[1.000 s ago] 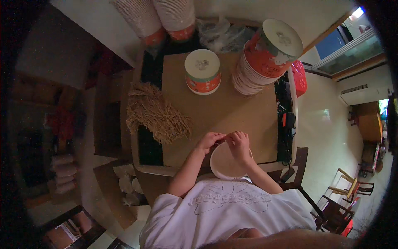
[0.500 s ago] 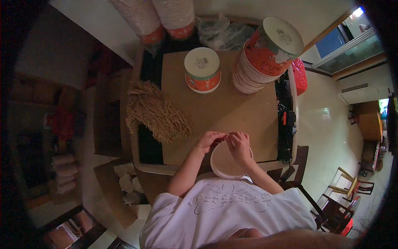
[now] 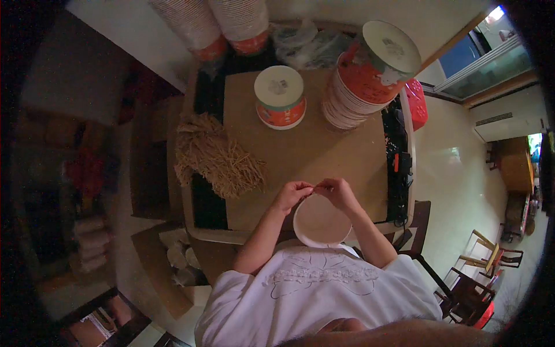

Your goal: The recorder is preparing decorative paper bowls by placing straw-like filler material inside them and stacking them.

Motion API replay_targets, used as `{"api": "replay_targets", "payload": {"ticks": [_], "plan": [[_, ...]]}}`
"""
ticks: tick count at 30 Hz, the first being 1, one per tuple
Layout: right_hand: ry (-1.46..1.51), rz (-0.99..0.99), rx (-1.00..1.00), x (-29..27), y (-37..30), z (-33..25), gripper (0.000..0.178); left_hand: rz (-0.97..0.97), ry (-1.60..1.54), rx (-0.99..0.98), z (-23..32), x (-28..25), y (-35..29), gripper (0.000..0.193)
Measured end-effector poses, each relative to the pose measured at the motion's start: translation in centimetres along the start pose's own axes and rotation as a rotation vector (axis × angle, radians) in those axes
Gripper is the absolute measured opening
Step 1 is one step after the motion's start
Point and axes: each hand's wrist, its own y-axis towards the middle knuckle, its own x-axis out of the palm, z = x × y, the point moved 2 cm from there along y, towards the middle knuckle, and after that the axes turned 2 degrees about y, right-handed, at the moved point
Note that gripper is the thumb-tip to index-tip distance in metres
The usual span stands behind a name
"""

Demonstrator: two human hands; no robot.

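A brown cardboard sheet (image 3: pixel 324 150) covers a pale-rimmed table (image 3: pixel 217 235); the round white paper bucket (image 3: pixel 322 222) shows its hollow inside; beyond lie a tan heap of paper cords (image 3: pixel 214 156), an upturned red-and-green tub (image 3: pixel 279 95) and a taller red-and-white stack (image 3: pixel 367 75); the left hand (image 3: pixel 293 196) and right hand (image 3: pixel 338 194), fingertips pinched closed, meet at the bucket's far rim, before the white shirt (image 3: pixel 318 289); what they pinch is too small to tell.
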Motion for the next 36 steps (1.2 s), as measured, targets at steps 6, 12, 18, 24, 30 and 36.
{"api": "replay_targets", "payload": {"ticks": [6,12,18,24,30,36], "plan": [[0.025,-0.025,0.059,0.3,0.6,0.5,0.011,0.056,-0.095,0.029,0.2,-0.1,0.1,0.011],[0.09,-0.038,0.053,0.7,0.8,1.0,0.011,0.186,0.267,0.271,0.5,0.1,-0.2,0.011],[0.073,-0.036,0.055,0.8,1.0,1.8,0.01,0.212,0.49,0.379,1.9,1.0,-1.2,0.012],[0.042,-0.067,0.077,0.4,0.7,0.0,0.01,0.256,0.701,0.406,2.2,1.3,-1.4,0.01],[0.047,-0.062,0.077,0.5,0.9,1.4,0.014,0.312,0.452,0.38,0.5,0.5,-0.4,0.006],[-0.057,-0.212,0.075,0.5,1.8,1.9,0.022,0.251,0.413,0.291,-0.7,0.0,0.5,0.009]]}}
